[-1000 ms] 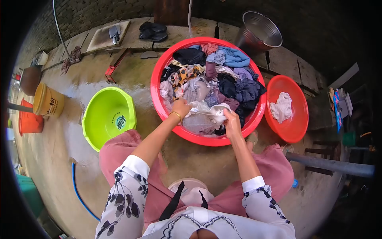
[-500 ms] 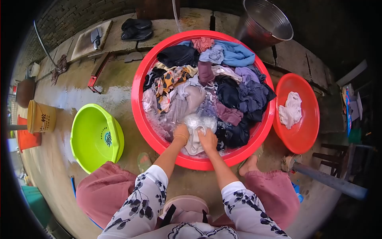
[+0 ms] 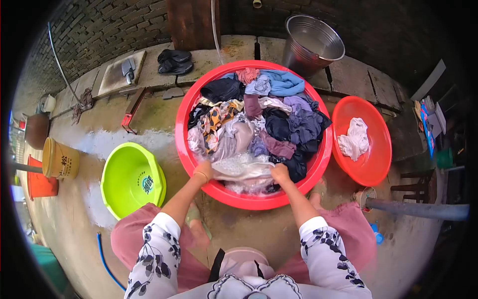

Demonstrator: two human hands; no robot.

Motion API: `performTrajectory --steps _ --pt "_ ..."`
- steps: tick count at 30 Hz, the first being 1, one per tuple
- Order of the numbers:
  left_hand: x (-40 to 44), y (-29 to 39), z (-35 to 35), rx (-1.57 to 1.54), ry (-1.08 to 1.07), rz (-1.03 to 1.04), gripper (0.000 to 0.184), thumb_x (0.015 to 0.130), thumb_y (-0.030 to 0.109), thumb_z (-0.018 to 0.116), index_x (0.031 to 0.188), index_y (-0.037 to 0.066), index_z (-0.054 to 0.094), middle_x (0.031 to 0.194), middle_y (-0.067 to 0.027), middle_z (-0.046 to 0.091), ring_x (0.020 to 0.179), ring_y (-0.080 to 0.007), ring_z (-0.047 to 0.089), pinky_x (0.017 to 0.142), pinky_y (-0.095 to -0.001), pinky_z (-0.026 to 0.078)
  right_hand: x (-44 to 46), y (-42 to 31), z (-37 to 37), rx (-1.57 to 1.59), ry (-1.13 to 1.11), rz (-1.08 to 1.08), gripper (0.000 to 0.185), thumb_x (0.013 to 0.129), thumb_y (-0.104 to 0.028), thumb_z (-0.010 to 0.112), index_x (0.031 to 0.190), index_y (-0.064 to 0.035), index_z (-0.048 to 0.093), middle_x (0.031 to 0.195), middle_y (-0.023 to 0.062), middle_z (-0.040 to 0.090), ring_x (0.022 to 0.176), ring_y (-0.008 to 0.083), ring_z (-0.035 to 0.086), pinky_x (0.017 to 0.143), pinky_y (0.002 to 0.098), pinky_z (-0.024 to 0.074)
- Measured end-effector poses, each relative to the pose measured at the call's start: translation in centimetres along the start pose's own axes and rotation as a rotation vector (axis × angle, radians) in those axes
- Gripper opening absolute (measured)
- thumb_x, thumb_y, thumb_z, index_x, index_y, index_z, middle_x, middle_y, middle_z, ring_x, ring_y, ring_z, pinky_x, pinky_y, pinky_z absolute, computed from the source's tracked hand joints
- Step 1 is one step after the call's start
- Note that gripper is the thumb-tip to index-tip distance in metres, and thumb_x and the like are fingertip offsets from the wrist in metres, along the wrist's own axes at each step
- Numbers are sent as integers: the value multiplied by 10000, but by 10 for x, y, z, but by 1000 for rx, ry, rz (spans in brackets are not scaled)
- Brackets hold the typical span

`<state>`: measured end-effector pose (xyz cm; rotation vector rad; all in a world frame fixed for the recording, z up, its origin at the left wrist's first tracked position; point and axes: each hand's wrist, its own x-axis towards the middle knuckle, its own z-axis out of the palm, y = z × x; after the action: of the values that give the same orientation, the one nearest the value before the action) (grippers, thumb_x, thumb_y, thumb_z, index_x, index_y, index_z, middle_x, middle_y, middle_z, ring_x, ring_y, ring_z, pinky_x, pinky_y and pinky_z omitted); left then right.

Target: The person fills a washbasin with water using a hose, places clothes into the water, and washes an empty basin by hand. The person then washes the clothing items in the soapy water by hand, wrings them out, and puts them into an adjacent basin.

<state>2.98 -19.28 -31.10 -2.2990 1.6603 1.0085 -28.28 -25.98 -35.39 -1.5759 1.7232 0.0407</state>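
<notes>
1. Red tub [image 3: 249,201]: stands on the wet concrete floor, in front of the seated person.
2. Laundry pile [image 3: 279,145]: fills most of the tub; dark, blue, purple and patterned garments lie mixed. Foamy water shows at the near side.
3. Red basin [image 3: 370,167]: located just beside the tub, on the person's right; a crumpled white cloth [image 3: 353,139] lies inside.
4. Green basin [image 3: 122,174]: located on the floor to the left of the tub, apart from it.
5. Metal bucket [image 3: 295,52]: stands beyond the tub, at its far right.
6. Pale cloth [image 3: 241,167]: spans the two hands over the near part of the tub. Contact with the water below cannot be determined.
7. Left hand [image 3: 203,170]: clamped on the cloth's left end; slightly blurred.
8. Right hand [image 3: 280,173]: clamped on the cloth's right end, well apart from the left hand.
9. Bracelet [image 3: 201,175]: encircles the left wrist.
</notes>
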Motion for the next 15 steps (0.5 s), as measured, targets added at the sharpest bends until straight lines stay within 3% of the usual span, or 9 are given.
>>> performTrajectory --steps 2,4,8,11,15 --pt "-21 -12 -35 -35 106 19 242 746 114 541 933 -14 626 934 -269 609 885 -390 602 771 -440 489 -32 -5 -51 -250 60 -106 350 773 -256 496 691 49 647 589 161 627 497 273 629 554 379 518" --pt "-36 -6 -69 5 157 97 244 751 119 526 934 -7 625 964 -260 607 933 -385 594 807 -442 474 -79 -54 -120 -238 -220 105 302 765 -203 500 903 12 661 944 236 631 894 369 622 788 426 490" --pt "-112 43 -183 49 263 26 249 761 117 514 964 89 655 1009 -213 618 989 -359 583 858 -428 460 -154 -118 -216 -495 69 -141 306 730 -158 487 919 4 665 952 223 635 918 352 621 788 423 491" --pt "-166 65 -271 -2 442 81 299 751 119 533 1022 125 660 1026 -202 619 994 -332 589 863 -399 459 -215 -167 -298 -432 207 -199 244 745 -92 445 754 43 648 651 145 645 522 232 636 541 334 520" --pt "-238 101 -366 -135 760 139 263 774 138 509 982 88 661 1015 -184 629 991 -329 590 867 -376 457 -287 -228 -389 -396 406 -301 231 727 -102 454 727 63 615 597 145 609 468 223 597 461 337 490"
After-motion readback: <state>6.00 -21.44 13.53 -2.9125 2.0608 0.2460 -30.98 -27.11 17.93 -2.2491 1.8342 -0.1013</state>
